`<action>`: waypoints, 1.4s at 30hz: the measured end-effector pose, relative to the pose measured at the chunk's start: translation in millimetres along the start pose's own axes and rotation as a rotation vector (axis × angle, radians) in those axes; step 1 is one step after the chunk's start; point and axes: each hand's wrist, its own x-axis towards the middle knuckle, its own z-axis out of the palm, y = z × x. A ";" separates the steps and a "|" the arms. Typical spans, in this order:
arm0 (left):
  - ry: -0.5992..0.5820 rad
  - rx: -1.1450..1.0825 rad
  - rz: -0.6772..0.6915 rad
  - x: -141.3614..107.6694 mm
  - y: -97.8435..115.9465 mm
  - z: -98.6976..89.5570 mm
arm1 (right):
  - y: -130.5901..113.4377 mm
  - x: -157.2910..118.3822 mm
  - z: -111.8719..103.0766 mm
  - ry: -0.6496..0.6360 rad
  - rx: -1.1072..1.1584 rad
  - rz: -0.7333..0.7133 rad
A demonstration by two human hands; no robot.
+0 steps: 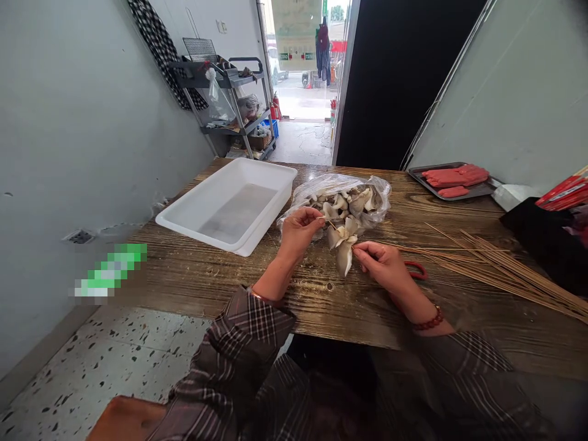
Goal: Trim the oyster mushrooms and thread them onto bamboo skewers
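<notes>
Grey-white oyster mushroom pieces [343, 240] are threaded on a thin wooden skewer [332, 225] between my two hands, above the table. At its upper left end, my left hand [299, 231] is closed in a pinch around the skewer. My right hand [380, 262] pinches the skewer's other end, close against the lowest mushroom piece. Just behind the hands lies a clear plastic bag [379, 184], open and full of loose oyster mushrooms [362, 199]. Beside my right hand, red-handled scissors [417, 269] lie partly hidden by the wrist.
A white plastic tub [271, 214] stands at the back left of the wooden table [193, 275]. Many bare skewers [500, 263] lie spread at the right. A dark tray [416, 174] with pink-red food sticks [459, 176] sits at the back right, near a black container [528, 220].
</notes>
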 end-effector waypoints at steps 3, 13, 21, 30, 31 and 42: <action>-0.001 0.011 -0.005 -0.5 -0.1 -0.6 | 2.1 0.2 0.2 0.001 0.008 -0.010; -0.097 0.001 -0.077 -0.9 -2.2 -2.7 | 0.5 0.6 1.2 0.015 0.048 -0.031; -0.245 -0.059 -0.136 -3.8 -6.2 -0.3 | 6.0 1.5 3.4 0.028 0.071 -0.011; -0.241 -0.267 -0.383 -7.8 -2.7 3.1 | 12.0 0.1 3.4 0.074 0.053 -0.054; -0.243 -0.276 -0.395 -7.9 -2.1 3.1 | 12.8 0.5 3.7 0.083 0.046 -0.067; -0.246 -0.314 -0.446 -6.6 -3.5 -0.1 | 3.1 0.3 4.0 0.147 -0.075 -0.167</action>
